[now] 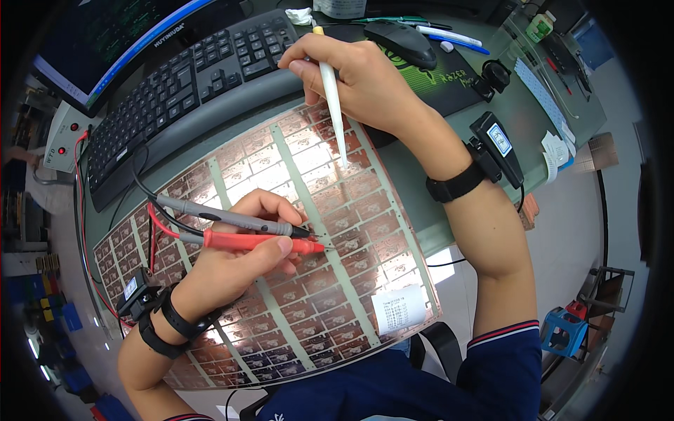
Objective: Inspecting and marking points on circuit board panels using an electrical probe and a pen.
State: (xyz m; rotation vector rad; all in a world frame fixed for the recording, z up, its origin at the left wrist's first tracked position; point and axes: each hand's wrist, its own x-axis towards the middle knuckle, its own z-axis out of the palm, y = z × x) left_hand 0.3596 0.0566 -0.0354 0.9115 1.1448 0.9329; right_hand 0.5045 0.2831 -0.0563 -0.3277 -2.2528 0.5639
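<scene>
Right now your left hand (235,263) is closed around 2 test probes, a grey probe (232,218) above and a red probe (260,243) below, both pointing right with their tips down on the panel (309,281). Your right hand (358,77) pinches a white pen (332,98) near its top, and the pen slants down so its tip touches the panel further up, well apart from the probe tips.

The panel is a large flexible sheet of copper-coloured circuits in rows, split by pale strips. It lies on the green surface (414,182), and its near edge hangs over toward your lap. A white label (399,309) sits on its lower right corner.

Behind the panel a black keyboard (189,84) runs along its far edge, with its wrist rest just beside the sheet. A monitor (105,35) stands past that. To the right of the keyboard a black mouse (400,38) rests on a dark mat (449,81), just behind your right hand. The probes' red and black leads (144,189) loop left across the panel toward a small grey box (67,133) at the left edge. Each wrist wears a black strap.
</scene>
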